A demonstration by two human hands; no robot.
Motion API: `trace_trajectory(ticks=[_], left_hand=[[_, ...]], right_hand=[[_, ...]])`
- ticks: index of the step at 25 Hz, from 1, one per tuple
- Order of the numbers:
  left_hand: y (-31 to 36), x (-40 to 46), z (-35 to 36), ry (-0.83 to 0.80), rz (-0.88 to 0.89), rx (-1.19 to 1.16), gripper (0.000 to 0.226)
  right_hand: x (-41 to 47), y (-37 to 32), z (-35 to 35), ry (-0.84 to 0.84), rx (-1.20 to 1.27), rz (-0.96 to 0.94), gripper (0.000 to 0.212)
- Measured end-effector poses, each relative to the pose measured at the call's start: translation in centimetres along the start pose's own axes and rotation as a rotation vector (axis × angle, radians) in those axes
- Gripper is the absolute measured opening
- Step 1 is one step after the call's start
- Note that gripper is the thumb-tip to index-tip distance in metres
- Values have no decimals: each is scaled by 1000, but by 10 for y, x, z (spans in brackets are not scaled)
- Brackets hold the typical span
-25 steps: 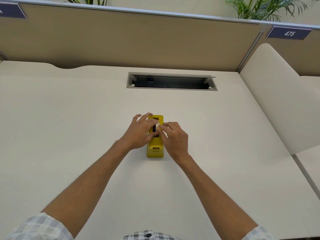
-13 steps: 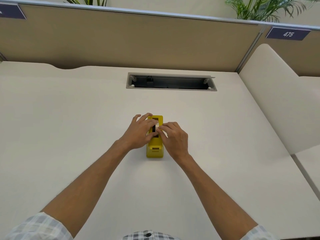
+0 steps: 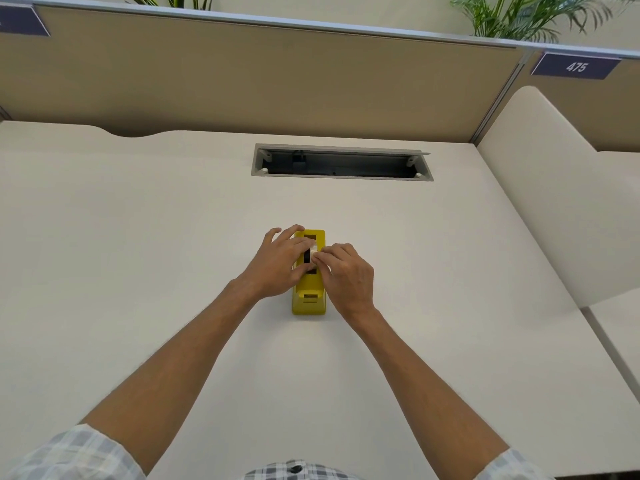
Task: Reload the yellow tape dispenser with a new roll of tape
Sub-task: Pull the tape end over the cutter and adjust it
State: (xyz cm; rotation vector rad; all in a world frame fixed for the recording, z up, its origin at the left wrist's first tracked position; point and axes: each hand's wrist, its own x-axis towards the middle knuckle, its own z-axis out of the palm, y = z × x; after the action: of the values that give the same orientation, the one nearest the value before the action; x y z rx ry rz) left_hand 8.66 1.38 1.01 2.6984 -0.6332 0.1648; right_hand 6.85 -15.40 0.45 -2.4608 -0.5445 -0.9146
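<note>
The yellow tape dispenser [image 3: 309,301] stands on the white desk [image 3: 138,271], its long side running away from me. A clear tape roll [image 3: 313,251] sits in its dark top slot, mostly covered by fingers. My left hand [image 3: 277,265] lies over the dispenser's left side, fingers curled round the roll and body. My right hand [image 3: 346,275] comes in from the right and pinches the roll's edge with fingertips. The cutter end nearest me is uncovered.
A grey cable tray opening [image 3: 341,163] is set into the desk behind the dispenser. Tan partition walls [image 3: 259,81] close the back, and a white side panel [image 3: 554,202] rises on the right. Plants [image 3: 519,15] stand beyond the partition.
My right fingertips have curled in slightly on the roll. Both hands stay on the dispenser, which has not moved.
</note>
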Motion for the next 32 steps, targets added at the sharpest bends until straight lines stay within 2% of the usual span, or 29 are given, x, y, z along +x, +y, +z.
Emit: trace_trajectory(ticks=[21, 23, 25, 28, 32], left_hand=[[3, -1, -3, -18, -8, 0, 37], [3, 0, -3, -18, -11, -9, 38], [4, -1, -3, -14, -14, -20, 39], [3, 0, -4, -29, -17, -17, 40], [5, 0, -5, -37, -28, -13, 39]], right_hand=[[0, -6, -5, -62, 36, 66, 7], [1, -6, -8, -93, 62, 123, 2], [6, -5, -12, -122, 73, 174, 8], [12, -5, -15, -174, 19, 119, 5], [19, -3, -15, -221, -75, 22, 10]])
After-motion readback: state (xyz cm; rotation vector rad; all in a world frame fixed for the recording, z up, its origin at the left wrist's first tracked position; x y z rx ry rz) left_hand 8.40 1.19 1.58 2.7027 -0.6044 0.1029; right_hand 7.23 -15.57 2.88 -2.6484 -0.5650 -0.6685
